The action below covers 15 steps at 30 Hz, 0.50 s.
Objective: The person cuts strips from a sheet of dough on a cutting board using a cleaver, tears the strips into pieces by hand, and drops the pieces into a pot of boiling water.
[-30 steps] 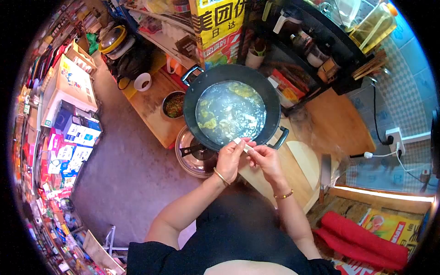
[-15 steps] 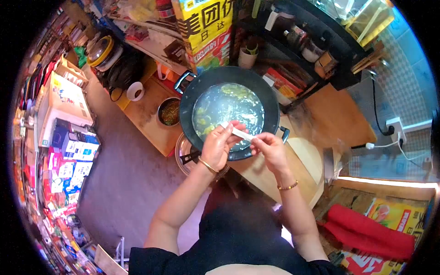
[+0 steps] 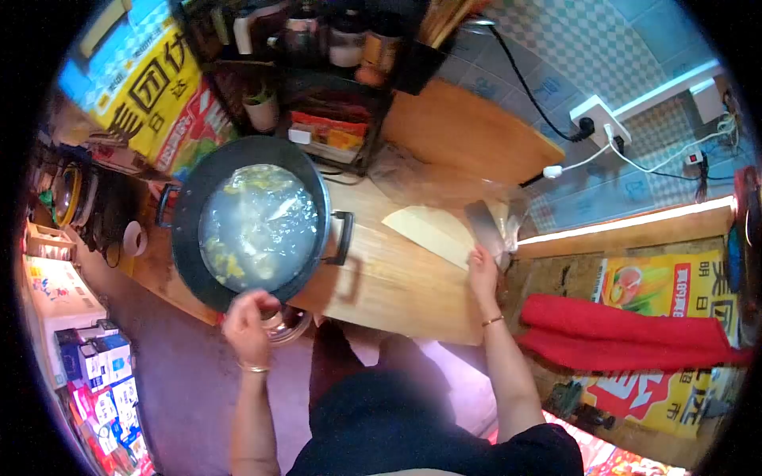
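Note:
My left hand (image 3: 248,327) is at the near rim of a dark wok (image 3: 186,266), its fingers curled and blurred by motion, with nothing visible in them. Cloudy, bubbling liquid (image 3: 262,226) with yellow-green pieces fills the wok. My right hand (image 3: 482,276) is at the right end of a pale flat sheet (image 3: 429,230) that looks like dough. Its fingers are pinched together at the sheet's edge, close below the broad blade of a cleaver (image 3: 484,224). What those fingers hold is hidden.
A metal lid or pan (image 3: 290,327) sits below the wok. Behind it stand a black shelf (image 3: 317,71) with bottles and an upright wooden board (image 3: 468,127). A socket strip (image 3: 599,119) with cords hangs on the tiled wall. A red cloth (image 3: 627,329) lies at right.
The view has swung right. The pale strip held between both hands over the wok is no longer in sight. My hands have parted, the right one reaching over to the sheet and cleaver.

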Each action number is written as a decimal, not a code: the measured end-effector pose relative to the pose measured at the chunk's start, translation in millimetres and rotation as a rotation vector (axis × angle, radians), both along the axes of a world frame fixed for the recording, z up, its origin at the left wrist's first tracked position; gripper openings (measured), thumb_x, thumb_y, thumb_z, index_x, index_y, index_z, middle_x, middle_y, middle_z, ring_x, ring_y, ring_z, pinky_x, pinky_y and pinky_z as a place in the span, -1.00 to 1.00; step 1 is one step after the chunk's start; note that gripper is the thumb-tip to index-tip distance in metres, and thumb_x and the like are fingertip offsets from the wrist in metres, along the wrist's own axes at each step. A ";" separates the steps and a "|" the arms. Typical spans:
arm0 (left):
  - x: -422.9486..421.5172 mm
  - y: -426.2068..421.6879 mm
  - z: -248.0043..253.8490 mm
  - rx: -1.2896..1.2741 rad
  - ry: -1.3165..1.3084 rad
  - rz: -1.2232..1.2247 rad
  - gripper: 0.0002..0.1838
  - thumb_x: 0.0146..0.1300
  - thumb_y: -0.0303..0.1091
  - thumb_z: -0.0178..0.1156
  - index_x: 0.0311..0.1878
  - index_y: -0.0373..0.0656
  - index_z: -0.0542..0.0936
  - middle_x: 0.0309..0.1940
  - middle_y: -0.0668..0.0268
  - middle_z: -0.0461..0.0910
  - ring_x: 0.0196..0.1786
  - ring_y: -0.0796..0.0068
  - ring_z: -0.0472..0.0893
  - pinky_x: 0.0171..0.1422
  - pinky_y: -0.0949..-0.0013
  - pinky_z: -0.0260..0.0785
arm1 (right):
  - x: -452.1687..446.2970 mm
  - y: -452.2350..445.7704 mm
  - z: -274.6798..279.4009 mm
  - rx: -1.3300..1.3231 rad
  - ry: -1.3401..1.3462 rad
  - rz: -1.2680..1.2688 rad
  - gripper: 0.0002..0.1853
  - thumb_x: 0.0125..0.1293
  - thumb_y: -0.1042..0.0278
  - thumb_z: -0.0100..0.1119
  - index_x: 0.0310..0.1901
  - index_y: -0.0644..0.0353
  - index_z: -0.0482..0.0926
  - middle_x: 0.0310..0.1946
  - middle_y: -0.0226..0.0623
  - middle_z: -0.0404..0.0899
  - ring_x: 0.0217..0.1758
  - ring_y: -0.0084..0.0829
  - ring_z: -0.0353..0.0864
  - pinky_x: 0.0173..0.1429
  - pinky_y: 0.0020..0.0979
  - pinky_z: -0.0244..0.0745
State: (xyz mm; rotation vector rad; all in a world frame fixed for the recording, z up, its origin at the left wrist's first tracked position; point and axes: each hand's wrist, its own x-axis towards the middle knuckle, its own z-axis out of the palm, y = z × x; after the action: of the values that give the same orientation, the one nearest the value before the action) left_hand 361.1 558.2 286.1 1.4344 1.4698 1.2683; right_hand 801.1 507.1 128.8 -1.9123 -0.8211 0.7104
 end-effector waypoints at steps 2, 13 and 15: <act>47.9 -31.1 -35.4 -0.097 -0.005 -0.158 -0.81 0.21 -0.44 -0.04 -0.33 -0.34 0.52 -0.47 0.25 0.57 -0.39 0.51 0.57 -0.27 0.49 0.40 | 73.5 -23.6 -25.5 -0.011 0.021 -0.083 -0.54 0.11 0.49 0.08 0.08 0.24 0.27 -0.08 -0.14 0.39 0.04 -0.40 0.37 0.01 -0.44 0.34; 282.3 46.7 -228.7 -0.005 0.447 -0.257 -0.58 0.08 -0.49 0.03 0.04 -0.36 0.26 0.01 -0.08 0.29 0.08 -0.05 0.27 0.19 0.17 0.12 | 150.1 -17.4 -40.2 -0.694 -0.548 0.395 -0.21 -0.11 0.57 0.14 0.23 0.05 0.04 0.09 0.02 0.13 0.01 0.02 0.32 0.03 -0.21 0.32; 287.8 57.5 -257.2 0.049 0.421 -0.080 -0.58 0.06 -0.49 0.03 0.03 -0.36 0.27 -0.01 -0.06 0.30 0.07 -0.01 0.27 0.18 0.17 0.12 | 164.4 -19.5 -50.5 -0.583 -0.578 0.332 -0.27 -0.06 0.54 0.11 0.21 0.10 0.07 0.00 0.07 0.23 -0.12 0.01 0.41 -0.06 -0.21 0.37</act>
State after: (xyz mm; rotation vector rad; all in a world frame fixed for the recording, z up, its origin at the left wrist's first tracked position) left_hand 648.9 615.6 28.9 1.8558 1.6363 0.9970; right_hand 965.5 487.6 78.3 -2.6010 -1.4313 0.6391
